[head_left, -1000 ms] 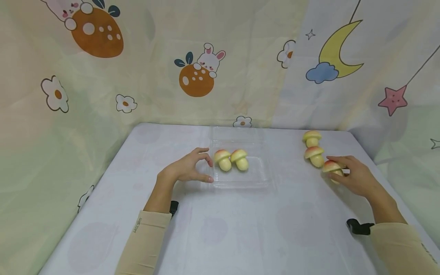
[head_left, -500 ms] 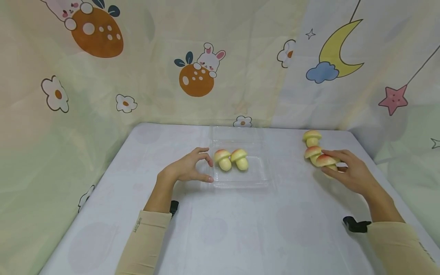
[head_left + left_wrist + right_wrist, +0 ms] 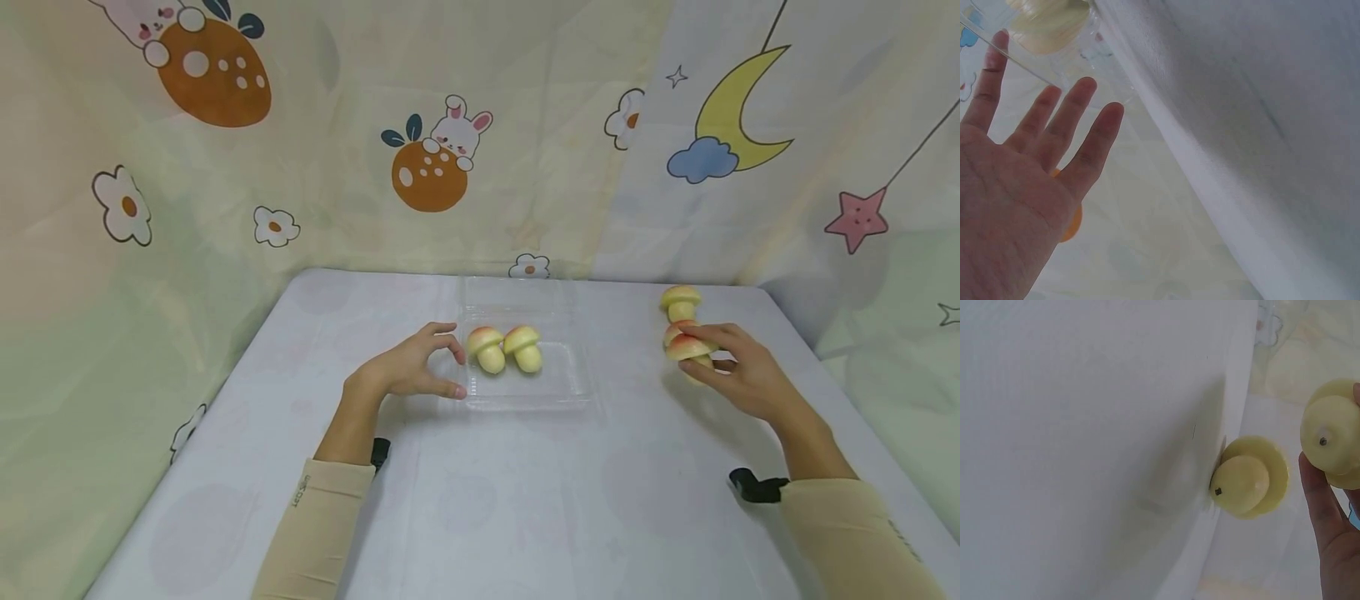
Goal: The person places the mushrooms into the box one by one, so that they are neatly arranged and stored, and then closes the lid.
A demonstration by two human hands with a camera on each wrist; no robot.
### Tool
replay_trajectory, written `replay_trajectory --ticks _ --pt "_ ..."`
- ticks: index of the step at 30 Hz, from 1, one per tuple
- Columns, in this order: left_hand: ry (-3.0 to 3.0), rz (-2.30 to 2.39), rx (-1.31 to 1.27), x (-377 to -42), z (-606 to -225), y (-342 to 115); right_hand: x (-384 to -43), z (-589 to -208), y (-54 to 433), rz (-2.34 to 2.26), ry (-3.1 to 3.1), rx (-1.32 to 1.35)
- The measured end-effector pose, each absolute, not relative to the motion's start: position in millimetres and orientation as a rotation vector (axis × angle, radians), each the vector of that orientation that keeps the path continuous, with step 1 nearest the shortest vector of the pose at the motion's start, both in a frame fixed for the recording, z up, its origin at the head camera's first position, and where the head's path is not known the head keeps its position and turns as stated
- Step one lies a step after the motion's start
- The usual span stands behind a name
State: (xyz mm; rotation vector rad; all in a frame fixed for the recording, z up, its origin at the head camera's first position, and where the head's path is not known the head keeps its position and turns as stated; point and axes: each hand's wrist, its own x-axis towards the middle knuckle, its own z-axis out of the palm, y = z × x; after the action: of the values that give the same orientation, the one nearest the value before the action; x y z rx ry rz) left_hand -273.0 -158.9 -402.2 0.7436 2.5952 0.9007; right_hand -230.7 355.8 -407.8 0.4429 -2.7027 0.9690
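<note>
My right hand (image 3: 750,375) pinches a toy mushroom (image 3: 686,348), yellow with a reddish cap, between thumb and fingers. In the right wrist view the held mushroom (image 3: 1329,434) is off the table, stem end towards the camera. Behind it, another mushroom (image 3: 671,332) is mostly hidden, and a further mushroom (image 3: 680,302) lies at the table's back. My left hand (image 3: 412,362) has its fingers and thumb spread at the left edge of a clear plastic box (image 3: 566,375). Inside the box, a red-capped mushroom (image 3: 490,350) and a paler mushroom (image 3: 523,348) lie side by side at the left.
The box's clear lid (image 3: 517,293) lies folded back towards the rear of the table. A white cloth covers the table (image 3: 525,492). A printed curtain (image 3: 540,167) hangs along the back and sides.
My right hand has lifted the nearest mushroom of the right-hand row and carried it to the left, in front of the middle one. The left hand stays in place.
</note>
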Motion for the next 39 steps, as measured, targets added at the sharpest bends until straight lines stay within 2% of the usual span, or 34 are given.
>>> replay_trajectory --ticks 29,39 --pt "2.595 0.91 0.764 -275 -405 -160 -261 -399 289 1.288 -2.601 0.479" --pt "2.599 0.902 0.77 -276 -407 -162 -270 -399 269 1.418 -2.489 0.588"
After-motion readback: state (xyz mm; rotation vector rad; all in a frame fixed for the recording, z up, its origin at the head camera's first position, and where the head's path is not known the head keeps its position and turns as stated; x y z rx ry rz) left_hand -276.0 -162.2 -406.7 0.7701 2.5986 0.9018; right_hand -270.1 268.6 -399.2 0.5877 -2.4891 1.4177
